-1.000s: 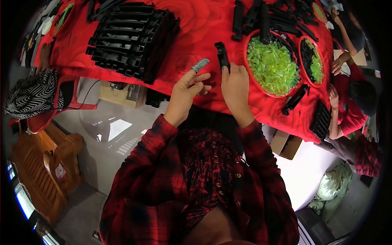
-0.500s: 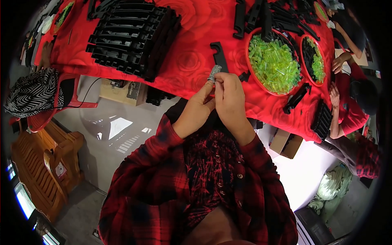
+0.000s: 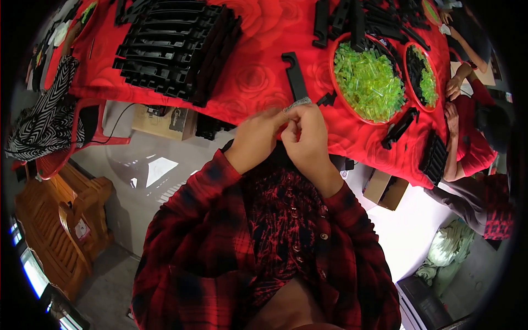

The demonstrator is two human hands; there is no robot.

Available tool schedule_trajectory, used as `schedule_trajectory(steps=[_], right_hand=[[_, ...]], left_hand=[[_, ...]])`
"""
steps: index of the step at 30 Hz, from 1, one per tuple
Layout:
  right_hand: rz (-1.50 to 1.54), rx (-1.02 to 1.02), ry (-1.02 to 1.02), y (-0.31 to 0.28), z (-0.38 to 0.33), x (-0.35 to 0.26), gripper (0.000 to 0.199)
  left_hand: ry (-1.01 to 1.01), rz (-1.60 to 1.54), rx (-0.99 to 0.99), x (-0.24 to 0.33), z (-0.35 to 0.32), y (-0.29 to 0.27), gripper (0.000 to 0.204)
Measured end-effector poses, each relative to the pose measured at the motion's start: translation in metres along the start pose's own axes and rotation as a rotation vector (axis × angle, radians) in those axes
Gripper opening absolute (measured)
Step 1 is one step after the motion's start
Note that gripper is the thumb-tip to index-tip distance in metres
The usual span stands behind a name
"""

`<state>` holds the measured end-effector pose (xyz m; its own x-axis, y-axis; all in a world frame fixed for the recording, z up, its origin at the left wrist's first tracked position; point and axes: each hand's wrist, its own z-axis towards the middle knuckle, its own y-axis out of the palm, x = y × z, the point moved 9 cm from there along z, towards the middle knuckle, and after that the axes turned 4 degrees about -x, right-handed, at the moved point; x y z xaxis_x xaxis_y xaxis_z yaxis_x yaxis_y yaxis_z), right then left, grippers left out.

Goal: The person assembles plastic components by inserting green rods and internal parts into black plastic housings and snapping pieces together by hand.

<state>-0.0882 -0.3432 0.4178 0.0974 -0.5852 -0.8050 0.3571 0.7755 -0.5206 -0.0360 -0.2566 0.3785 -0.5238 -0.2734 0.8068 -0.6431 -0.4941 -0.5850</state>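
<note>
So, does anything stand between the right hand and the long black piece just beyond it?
The grey wrap on the left hand shows between the right hand and the black piece; nothing else visible does.

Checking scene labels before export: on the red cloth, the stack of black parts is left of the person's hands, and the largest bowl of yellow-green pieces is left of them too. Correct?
Not quite: the head view shows the largest bowl to the right of the left hand and right hand. The stack of black parts is on the left, and both are on the red cloth.
</note>
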Motion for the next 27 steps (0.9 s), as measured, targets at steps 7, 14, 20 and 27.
schedule_trajectory(steps=[7, 14, 20, 27], right_hand=[[0.051, -0.008, 0.157, 0.003, -0.013, 0.013, 0.027], [-0.640, 0.040, 0.197, -0.021, -0.014, 0.036, 0.061], [-0.569, -0.041, 0.253, -0.006, -0.027, 0.066, 0.054], [0.347, 0.100, 0.557, -0.010, -0.041, 0.088, 0.033]], left_hand=[[-0.399, -1.155, 0.043, -0.022, -0.004, 0.025, 0.047], [-0.535, -0.978, 0.096, -0.066, -0.006, 0.018, 0.041], [-0.516, -0.945, 0.086, -0.066, 0.000, 0.038, 0.036], [-0.407, -1.019, 0.121, -0.051, 0.015, 0.042, 0.034]])
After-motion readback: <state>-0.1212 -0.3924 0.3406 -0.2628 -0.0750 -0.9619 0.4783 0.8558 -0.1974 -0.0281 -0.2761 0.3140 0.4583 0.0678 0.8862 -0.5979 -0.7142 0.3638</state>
